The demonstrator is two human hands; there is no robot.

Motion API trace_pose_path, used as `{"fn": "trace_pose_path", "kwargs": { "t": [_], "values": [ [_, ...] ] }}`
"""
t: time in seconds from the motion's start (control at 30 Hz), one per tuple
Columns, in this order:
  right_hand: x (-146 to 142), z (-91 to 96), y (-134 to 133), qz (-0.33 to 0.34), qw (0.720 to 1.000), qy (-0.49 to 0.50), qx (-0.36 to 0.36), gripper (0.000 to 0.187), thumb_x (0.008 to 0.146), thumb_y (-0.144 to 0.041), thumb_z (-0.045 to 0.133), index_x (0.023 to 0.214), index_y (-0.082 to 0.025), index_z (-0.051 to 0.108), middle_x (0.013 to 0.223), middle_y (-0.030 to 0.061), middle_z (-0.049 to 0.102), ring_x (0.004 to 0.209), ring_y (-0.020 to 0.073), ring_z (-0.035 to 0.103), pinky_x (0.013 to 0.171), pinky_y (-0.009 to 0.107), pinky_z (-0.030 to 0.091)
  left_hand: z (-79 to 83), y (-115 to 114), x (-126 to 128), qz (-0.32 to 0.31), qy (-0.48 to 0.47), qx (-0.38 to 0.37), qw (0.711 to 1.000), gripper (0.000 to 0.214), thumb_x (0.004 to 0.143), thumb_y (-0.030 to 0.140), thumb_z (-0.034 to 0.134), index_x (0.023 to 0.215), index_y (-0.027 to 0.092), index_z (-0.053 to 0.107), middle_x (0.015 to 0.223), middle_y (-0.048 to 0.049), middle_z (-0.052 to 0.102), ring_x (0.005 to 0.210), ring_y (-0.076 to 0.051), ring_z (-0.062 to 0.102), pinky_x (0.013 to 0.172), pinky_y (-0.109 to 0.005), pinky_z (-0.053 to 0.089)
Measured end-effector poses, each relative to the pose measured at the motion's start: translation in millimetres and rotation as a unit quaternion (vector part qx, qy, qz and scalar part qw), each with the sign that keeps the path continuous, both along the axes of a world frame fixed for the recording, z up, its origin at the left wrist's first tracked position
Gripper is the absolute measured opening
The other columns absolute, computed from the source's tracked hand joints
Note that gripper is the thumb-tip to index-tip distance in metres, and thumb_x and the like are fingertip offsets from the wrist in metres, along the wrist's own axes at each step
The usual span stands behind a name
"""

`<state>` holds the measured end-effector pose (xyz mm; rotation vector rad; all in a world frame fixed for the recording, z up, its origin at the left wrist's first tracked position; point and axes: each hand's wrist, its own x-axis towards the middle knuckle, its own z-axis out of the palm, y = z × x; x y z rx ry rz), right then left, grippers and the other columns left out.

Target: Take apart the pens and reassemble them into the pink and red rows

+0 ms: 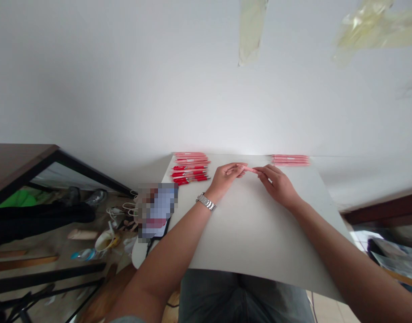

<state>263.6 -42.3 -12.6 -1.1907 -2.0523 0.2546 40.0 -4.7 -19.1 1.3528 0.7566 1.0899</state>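
Pink pen [251,169], probably light and stiff, best held near its ends, where my left hand [226,176] and right hand [279,185] pinch it.

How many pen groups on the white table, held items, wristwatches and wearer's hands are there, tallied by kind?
Groups of slim pens: 2 (pink-and-red left group, pink right group; single pens too small to count surely)
Slim pink stick held by both hands: 1
Silver metal-link wristwatch: 1
Bare hands: 2 (left hand, right hand)
Total: 6
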Motion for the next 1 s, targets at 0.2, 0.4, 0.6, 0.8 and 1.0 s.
{"fn": "trace_pose_path", "kwargs": {
  "t": [0.2, 0.4, 0.6, 0.8, 1.0],
  "values": [
    [-0.8, 0.9, -1.0, -0.007, 1.0, 0.02, -0.014, 0.021, 0.105, -0.036, 0.05, 0.114, -0.024, 0.065, 0.094, 0.0079, 0.065, 0.083, 0.0219, 0.065, 0.073, 0.036, 0.052, -0.3, 0.7, 0.1, 0.003, 0.005, -0.004, 1.0, 0.048, 0.09, 0.052, 0.073, 0.119, 0.015, 0.078, 0.11, -0.0131, 0.077, 0.101, -0.023, 0.071, 0.093, -0.039, 0.056],
    [0.1, -1.8, -2.6, -0.016, 0.999, 0.029, -0.041, 0.015, 0.101, -0.033, 0.055, 0.112, -0.024, 0.061, 0.098, 0.0067, 0.067, 0.077, 0.0185, 0.065, 0.069, 0.032, 0.052, -0.3, -0.9, 0.9, -0.002, -0.007, 0.001, 1.0, 0.045, 0.091, 0.052, 0.073, 0.116, 0.014, 0.078, 0.11, -0.013, 0.078, 0.1, -0.022, 0.071, 0.092, -0.036, 0.055],
    [-1.4, -2.4, -2.7, -0.03, 0.998, 0.024, -0.048, 0.019, 0.102, -0.036, 0.056, 0.114, -0.023, 0.061, 0.09, 0.005, 0.069, 0.078, 0.0206, 0.065, 0.071, 0.033, 0.05, -0.8, -0.7, 1.2, -0.004, -0.007, 0.0, 1.0, 0.044, 0.091, 0.051, 0.072, 0.117, 0.016, 0.078, 0.111, -0.0123, 0.078, 0.101, -0.022, 0.071, 0.092, -0.036, 0.056],
    [-1.9, 0.7, -0.8, 0.005, 1.0, 0.001, 0.0, 0.027, 0.108, -0.034, 0.043, 0.116, -0.023, 0.065, 0.089, 0.0081, 0.068, 0.081, 0.024, 0.063, 0.075, 0.038, 0.048, -1.8, -0.3, 1.4, 0.003, -0.003, -0.001, 1.0, 0.042, 0.092, 0.05, 0.071, 0.117, 0.017, 0.078, 0.112, -0.0115, 0.078, 0.101, -0.022, 0.071, 0.092, -0.036, 0.056],
    [-2.3, 1.0, -2.0, -0.008, 1.0, 0.021, -0.008, 0.018, 0.105, -0.034, 0.051, 0.11, -0.023, 0.065, 0.089, 0.0068, 0.066, 0.081, 0.0217, 0.063, 0.072, 0.035, 0.05, -1.9, 0.1, 1.0, 0.003, -0.005, 0.001, 1.0, 0.04, 0.092, 0.049, 0.072, 0.114, 0.016, 0.079, 0.116, -0.0122, 0.076, 0.101, -0.021, 0.071, 0.092, -0.036, 0.057]
  ]
}}
